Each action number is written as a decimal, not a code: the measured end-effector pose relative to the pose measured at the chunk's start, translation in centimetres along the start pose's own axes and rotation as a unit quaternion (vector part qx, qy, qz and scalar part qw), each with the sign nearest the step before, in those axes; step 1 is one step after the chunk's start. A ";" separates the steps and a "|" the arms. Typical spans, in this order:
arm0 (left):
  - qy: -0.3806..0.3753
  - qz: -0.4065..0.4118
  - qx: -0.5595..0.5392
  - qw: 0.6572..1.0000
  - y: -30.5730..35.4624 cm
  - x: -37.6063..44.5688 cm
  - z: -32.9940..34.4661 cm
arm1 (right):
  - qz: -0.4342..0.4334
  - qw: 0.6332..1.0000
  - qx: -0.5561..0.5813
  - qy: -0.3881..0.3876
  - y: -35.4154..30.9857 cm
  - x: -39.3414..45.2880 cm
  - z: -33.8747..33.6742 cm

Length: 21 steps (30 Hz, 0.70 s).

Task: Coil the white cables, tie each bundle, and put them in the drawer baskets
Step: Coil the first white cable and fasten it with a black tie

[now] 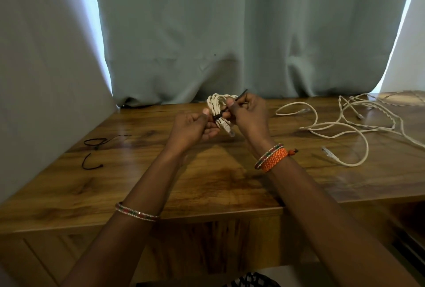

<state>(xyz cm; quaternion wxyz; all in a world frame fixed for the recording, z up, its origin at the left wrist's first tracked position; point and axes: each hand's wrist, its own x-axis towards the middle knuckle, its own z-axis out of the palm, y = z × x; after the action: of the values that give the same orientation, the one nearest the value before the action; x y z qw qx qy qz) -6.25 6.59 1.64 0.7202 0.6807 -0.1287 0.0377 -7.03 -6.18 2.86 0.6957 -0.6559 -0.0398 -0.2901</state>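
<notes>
Nearest the camera, the front edge of the brown wood-grain table (207, 194) crosses the view, with a panelled front below it, and the person's two bare forearms reach out over it. The left forearm carries a thin beaded bangle (136, 213); the right wrist wears a woven orange bracelet (273, 158) beside a second beaded band.

Further in, above the middle of the tabletop, the two hands meet around a coiled bundle of white cable (218, 105). The left hand (193, 130) has its fingers curled in and grips the lower part of the bundle, just where a black cable tie (222, 115) wraps it; a clear-tipped plug (228, 129) hangs down from the coil between the hands. The right hand (249, 114) pinches the free tail of the tie between thumb and fingers, and that thin black tail points up and to the right past the fingertips. The bundle is held in the air, clear of the wood (its loops show above both hands).

To the left on the table lie two loose black ties (96, 148), one looped, one a short curve. To the right sprawl several uncoiled white cables (345, 128), their loops crossing one another, plugs lying at some ends.

Behind the table hangs a pale grey-green curtain (230, 33), with bright daylight showing at its edges.
</notes>
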 end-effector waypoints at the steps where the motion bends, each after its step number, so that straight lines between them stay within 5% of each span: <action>1: -0.009 -0.005 0.002 1.000 0.0 -0.1 0.0 | -0.002 1.000 -0.007 -0.002 -0.1 0.0 -0.1; 8: -0.084 -0.079 -0.129 0.985 0.8 -0.5 -0.5 | -0.013 0.997 -0.002 -0.079 -1.1 -0.5 0.0; 13: -0.130 -0.025 -0.107 0.985 1.1 -0.9 -0.8 | -0.037 0.993 0.025 -0.113 -1.8 -0.3 -0.2; 21: -0.075 0.066 -0.028 0.995 1.5 -1.1 -0.9 | -0.130 0.988 0.031 -0.076 -2.7 0.3 0.3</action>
<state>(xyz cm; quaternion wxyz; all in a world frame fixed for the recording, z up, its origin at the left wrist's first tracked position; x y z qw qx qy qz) -7.50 7.67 2.80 0.7231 0.6514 -0.2276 0.0302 -7.95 -5.96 5.37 0.6668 -0.6436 -0.1869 -0.3259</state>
